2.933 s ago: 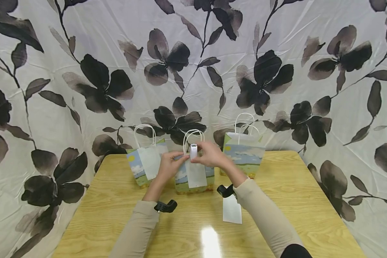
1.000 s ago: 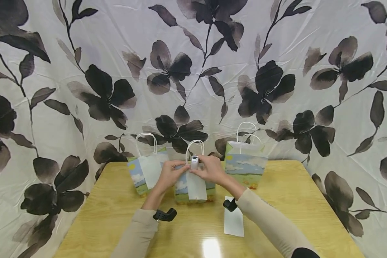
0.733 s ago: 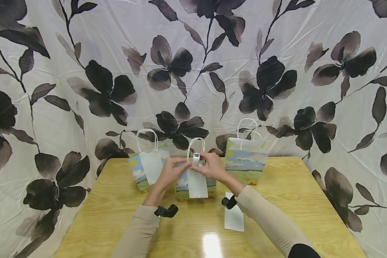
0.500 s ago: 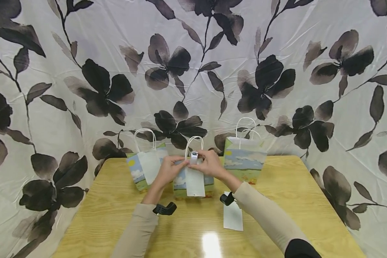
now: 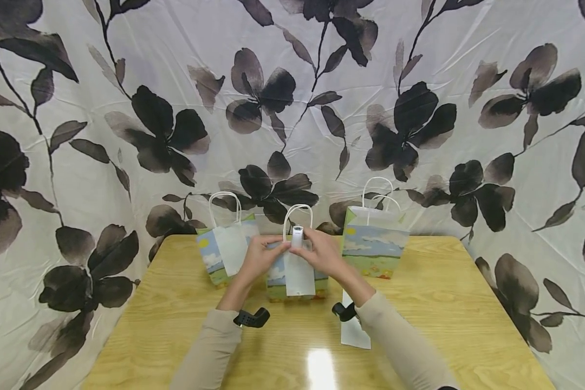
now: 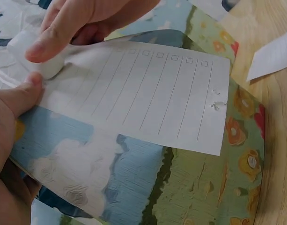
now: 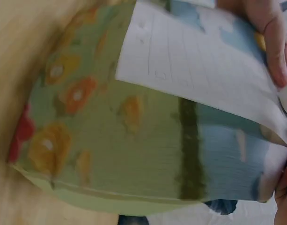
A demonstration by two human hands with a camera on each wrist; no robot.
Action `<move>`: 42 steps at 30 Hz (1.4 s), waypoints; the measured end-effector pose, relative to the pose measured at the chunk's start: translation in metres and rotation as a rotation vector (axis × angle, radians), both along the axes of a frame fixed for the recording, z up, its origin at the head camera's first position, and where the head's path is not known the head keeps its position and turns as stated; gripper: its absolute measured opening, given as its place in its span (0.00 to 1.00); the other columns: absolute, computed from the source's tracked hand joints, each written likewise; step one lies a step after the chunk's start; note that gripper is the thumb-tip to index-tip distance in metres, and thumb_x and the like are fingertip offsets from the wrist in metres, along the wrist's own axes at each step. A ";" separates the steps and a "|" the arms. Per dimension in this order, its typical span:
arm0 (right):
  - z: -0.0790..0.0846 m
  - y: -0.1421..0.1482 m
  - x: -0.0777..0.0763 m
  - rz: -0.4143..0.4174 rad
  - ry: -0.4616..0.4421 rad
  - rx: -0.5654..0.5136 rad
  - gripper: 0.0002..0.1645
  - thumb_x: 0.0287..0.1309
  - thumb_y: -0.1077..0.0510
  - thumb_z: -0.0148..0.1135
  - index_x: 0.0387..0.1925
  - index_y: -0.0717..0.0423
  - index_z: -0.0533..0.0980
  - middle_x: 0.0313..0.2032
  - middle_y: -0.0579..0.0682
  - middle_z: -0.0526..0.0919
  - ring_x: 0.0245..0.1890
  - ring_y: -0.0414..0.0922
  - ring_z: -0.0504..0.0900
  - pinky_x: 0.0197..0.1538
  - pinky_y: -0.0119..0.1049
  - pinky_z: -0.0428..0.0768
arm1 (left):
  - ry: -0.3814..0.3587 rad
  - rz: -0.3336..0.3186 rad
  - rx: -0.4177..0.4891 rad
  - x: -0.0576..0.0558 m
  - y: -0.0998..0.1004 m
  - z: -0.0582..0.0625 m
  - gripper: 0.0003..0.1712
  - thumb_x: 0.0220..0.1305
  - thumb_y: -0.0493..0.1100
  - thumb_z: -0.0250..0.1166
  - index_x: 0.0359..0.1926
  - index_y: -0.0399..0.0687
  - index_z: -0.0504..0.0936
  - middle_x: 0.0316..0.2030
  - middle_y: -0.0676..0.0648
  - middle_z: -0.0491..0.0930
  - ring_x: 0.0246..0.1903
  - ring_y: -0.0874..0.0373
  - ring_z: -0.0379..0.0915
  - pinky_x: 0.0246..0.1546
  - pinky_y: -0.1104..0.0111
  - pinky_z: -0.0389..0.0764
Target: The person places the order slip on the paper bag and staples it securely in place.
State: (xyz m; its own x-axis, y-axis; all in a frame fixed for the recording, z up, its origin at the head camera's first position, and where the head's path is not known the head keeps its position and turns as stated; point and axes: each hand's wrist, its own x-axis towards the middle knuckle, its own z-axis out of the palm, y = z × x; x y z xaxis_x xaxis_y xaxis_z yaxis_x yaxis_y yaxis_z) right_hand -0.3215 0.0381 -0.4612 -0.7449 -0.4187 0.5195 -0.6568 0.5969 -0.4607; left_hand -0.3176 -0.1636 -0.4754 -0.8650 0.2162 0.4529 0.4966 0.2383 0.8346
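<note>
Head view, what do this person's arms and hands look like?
The left hand and right hand are bare. Plain beige sleeves end on the forearms, and a black, angled device sits by each cuff; the left one shows small dots.

white glare is reflected off the brightly lit table [image 5: 151,325]; the bag [image 7: 148,159] is blurred in the dim right-wrist view.

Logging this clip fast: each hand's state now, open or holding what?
Left hand: closed, pinching the middle bag near its top.
Right hand: closed, holding a small white device.
</note>
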 end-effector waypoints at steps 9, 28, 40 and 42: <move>-0.008 -0.008 0.003 0.019 -0.159 -0.261 0.15 0.51 0.50 0.75 0.36 0.52 0.80 0.28 0.44 0.84 0.21 0.38 0.68 0.30 0.35 0.67 | -0.033 0.026 -0.044 0.004 0.000 -0.001 0.13 0.62 0.44 0.69 0.42 0.39 0.88 0.39 0.45 0.86 0.39 0.54 0.82 0.39 0.63 0.81; 0.003 -0.004 -0.005 0.085 -0.009 -0.013 0.19 0.53 0.46 0.72 0.37 0.52 0.76 0.32 0.46 0.85 0.32 0.43 0.82 0.41 0.42 0.67 | -0.112 0.029 0.014 0.007 -0.004 0.001 0.16 0.62 0.47 0.69 0.44 0.39 0.87 0.39 0.43 0.86 0.35 0.54 0.83 0.34 0.66 0.82; 0.016 0.004 0.001 0.027 0.015 0.089 0.24 0.43 0.40 0.77 0.27 0.49 0.74 0.28 0.44 0.75 0.30 0.43 0.66 0.45 0.46 0.60 | -0.139 -0.043 -0.020 0.027 0.002 0.035 0.11 0.64 0.38 0.66 0.43 0.34 0.86 0.38 0.39 0.85 0.33 0.51 0.83 0.31 0.69 0.80; 0.018 0.006 0.002 0.045 -0.026 0.071 0.23 0.44 0.41 0.77 0.28 0.50 0.74 0.29 0.44 0.75 0.32 0.44 0.66 0.45 0.45 0.64 | -0.129 -0.051 -0.025 0.027 0.003 0.037 0.10 0.64 0.37 0.66 0.43 0.34 0.86 0.38 0.39 0.85 0.34 0.53 0.82 0.32 0.69 0.80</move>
State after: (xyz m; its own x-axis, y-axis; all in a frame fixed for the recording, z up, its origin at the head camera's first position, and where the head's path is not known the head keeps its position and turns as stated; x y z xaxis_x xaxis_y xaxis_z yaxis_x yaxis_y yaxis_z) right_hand -0.3194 0.0441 -0.4430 -0.7375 -0.4867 0.4682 -0.6719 0.5991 -0.4355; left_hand -0.2902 -0.1609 -0.4385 -0.9033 0.2713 0.3323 0.3972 0.2365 0.8867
